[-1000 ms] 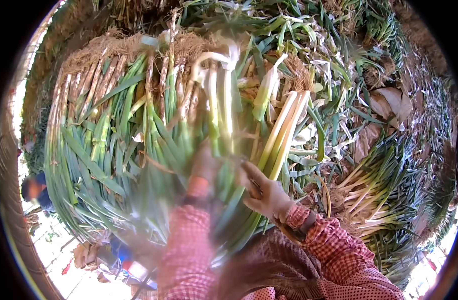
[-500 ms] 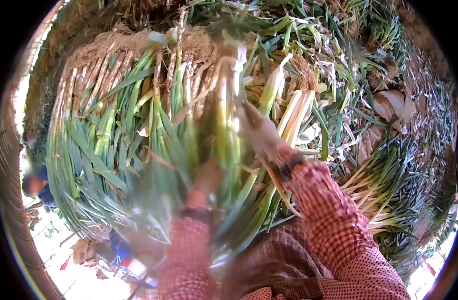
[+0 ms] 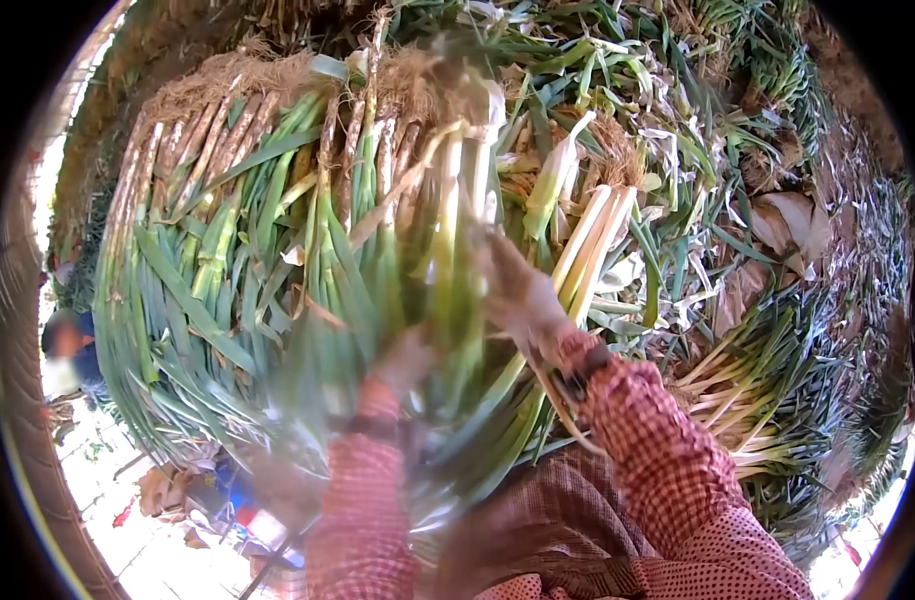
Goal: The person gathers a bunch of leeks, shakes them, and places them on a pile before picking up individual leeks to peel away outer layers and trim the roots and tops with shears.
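Green bundle: spring onions (image 3: pixel 278 250) piled before the person, roots pointing away.
Handling: light singly, heavy as a bundle; white shanks firm, leaves soft, slick and easily creased.
Hold: the pale shanks near the roots.
Right hand (image 3: pixel 518 295): on pale stalks at the bundle's right edge; fingers perhaps pinching one, but blur hides it.
Left hand (image 3: pixel 403 362): among the leaves; grip cannot be told.
Surface: ground strewn with trimmings (image 3: pixel 678 150), with a second sheaf (image 3: pixel 748 390) to the right.
Room: outdoors and sunlit, with another person (image 3: pixel 68 345) at the far left.

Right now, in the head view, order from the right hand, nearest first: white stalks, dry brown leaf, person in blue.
1. white stalks, just right of the right hand
2. dry brown leaf, upper right
3. person in blue, far left edge
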`<state>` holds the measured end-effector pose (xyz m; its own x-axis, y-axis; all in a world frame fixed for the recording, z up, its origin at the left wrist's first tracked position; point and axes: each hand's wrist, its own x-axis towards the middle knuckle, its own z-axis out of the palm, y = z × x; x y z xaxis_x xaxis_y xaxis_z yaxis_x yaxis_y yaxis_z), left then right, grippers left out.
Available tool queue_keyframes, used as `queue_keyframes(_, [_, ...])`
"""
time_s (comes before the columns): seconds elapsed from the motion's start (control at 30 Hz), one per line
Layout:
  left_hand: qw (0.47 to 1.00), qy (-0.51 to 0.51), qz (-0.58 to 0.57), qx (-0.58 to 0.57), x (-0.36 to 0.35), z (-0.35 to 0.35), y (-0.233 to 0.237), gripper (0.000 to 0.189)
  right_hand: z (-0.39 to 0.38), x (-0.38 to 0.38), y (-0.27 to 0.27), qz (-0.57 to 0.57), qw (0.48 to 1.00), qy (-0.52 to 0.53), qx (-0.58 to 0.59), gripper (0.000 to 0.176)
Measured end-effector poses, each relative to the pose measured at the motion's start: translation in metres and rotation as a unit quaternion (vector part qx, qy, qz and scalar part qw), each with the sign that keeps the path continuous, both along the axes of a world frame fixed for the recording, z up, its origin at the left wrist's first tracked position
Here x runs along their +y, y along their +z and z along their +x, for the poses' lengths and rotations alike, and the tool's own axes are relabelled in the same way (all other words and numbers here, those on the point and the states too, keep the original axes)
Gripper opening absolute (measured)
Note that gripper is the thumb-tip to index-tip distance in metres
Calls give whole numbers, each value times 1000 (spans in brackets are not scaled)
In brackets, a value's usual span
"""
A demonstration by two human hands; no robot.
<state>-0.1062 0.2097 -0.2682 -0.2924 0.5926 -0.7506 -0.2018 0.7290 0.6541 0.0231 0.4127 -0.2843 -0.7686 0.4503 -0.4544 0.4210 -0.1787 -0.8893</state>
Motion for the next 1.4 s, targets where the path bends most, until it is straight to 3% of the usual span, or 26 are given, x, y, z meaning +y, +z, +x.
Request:
queue_keyframes(0.03, [1000, 7, 7, 9, -1, 2, 0, 43, -11, 8, -12, -5, 1000, -14, 13, 88])
queue_keyframes(0.1, [993, -44, 1, 111, -15, 3, -37, 39, -7, 14, 26, 1, 999, 15, -44, 88])
queue_keyframes(0.17, [991, -48, -26, 122, -21, 14, -28, 34, 16, 1, 59, 16, 995, 62, -73, 90])
queue_keyframes(0.23, [996, -13, -55, 66, 13, 13, 26, 29, 67, -30, 67, 3, 993, 111, -33, 94])
queue_keyframes(0.27, [993, -22, -93, 62, 13, 10, 22, 25, 91, -42, 82, -25, 989, 143, -37, 94])
queue_keyframes(0.37, [995, -4, -53, 81, 4, 15, 2, 27, 119, -59, 112, -73, 972, 199, -102, 96])
queue_keyframes(0.5, [980, -83, -57, 172, 1, 25, -11, 35, 73, -44, 69, -10, 995, 89, -40, 92])
queue_keyframes(0.53, [975, -94, -99, 178, 22, 30, 24, 42, 53, -34, 56, 20, 998, 63, -17, 91])
queue_keyframes(0.57, [974, -116, -38, 191, 21, 32, 20, 46, 34, -23, 44, 35, 998, 42, -10, 89])
queue_keyframes(0.63, [961, -124, -37, 246, 15, 50, 14, 47, 1, -2, 34, 32, 999, 7, -34, 88])
queue_keyframes(0.73, [924, -239, -77, 288, 21, 58, 21, 41, -26, 15, 51, 3, 995, -3, -95, 88])
queue_keyframes(0.77, [911, -275, -102, 288, 22, 57, 21, 39, -26, 15, 96, -73, 991, 38, -102, 90])
queue_keyframes(0.83, [897, -202, -68, 387, 20, 44, 17, 42, 5, -18, 69, 15, 990, 133, -39, 91])
queue_keyframes(0.9, [869, -119, -39, 479, 26, 29, 15, 46, 24, -36, 105, -21, 977, 203, -65, 90])
queue_keyframes(0.97, [830, -21, -17, 558, 41, 12, 17, 50, 17, -41, 101, -53, 972, 209, -90, 90])
queue_keyframes(1.03, [841, 3, -55, 538, 62, -4, 22, 56, 2, -45, 87, -28, 978, 193, -72, 90])
queue_keyframes(1.1, [685, -170, -86, 703, 62, -26, -8, 55, -27, -42, 35, 68, 984, 166, 6, 90])
queue_keyframes(1.13, [751, -107, -129, 639, 67, -34, -9, 53, -43, -40, 0, 128, 978, 155, 50, 89])
queue_keyframes(1.17, [806, -43, -172, 564, 74, -39, -7, 50, -59, -31, 2, 131, 981, 134, 57, 88])
queue_keyframes(1.2, [788, -78, -271, 547, 85, -43, 0, 46, -74, -22, 4, 135, 982, 113, 64, 87])
queue_keyframes(1.23, [803, -81, -278, 520, 94, -49, 8, 45, -89, -8, 47, 66, 995, 68, 21, 86])
queue_keyframes(1.3, [830, -89, -289, 468, 103, -59, 21, 43, -93, -1, 47, 29, 998, 55, 25, 85])
queue_keyframes(1.33, [834, -112, -226, 491, 98, -58, 23, 42, -79, 1, 50, 26, 998, 58, 10, 85])
queue_keyframes(1.4, [892, -62, -162, 418, 100, -36, 32, 44, -40, -2, 64, -19, 997, 74, -23, 86])
